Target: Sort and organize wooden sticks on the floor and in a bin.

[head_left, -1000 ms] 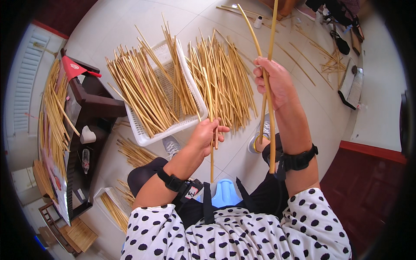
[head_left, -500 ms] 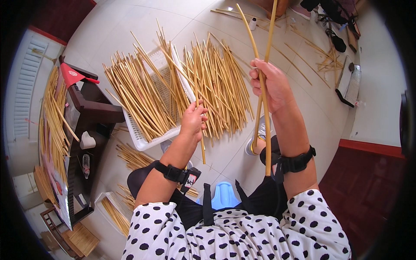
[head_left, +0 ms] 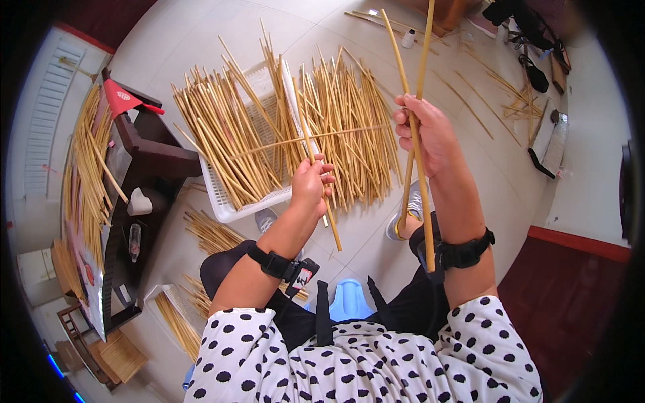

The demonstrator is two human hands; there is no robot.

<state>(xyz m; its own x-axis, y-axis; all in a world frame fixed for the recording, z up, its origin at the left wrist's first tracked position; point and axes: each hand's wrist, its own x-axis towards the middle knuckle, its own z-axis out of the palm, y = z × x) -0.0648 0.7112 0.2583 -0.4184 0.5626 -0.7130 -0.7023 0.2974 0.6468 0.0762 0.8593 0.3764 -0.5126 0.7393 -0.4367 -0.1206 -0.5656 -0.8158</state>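
Note:
My left hand [head_left: 310, 181] is closed around one thin tan stick [head_left: 334, 232], over the front right of a white plastic basket [head_left: 228, 214] full of similar sticks [head_left: 222, 134]. My right hand [head_left: 423, 131] grips two longer, thicker sticks [head_left: 427, 235] that cross in it, upright in the picture. A wide heap of loose sticks [head_left: 356, 168] lies on the tiled floor right of the basket, and a single stick lies crosswise over basket and heap.
At left a dark table [head_left: 148, 158] carries sticks, with a red pennant [head_left: 121, 101] at its corner. A second basket [head_left: 153, 295] of sticks sits lower left. Scattered sticks, a small white bottle [head_left: 408, 39] and black items lie toward the upper right. A blue stool [head_left: 347, 299] is beneath me.
My left hand has moved up and left, now with fewer sticks; a stick has come to lie crosswise over the basket and heap. My right hand still holds its two sticks.

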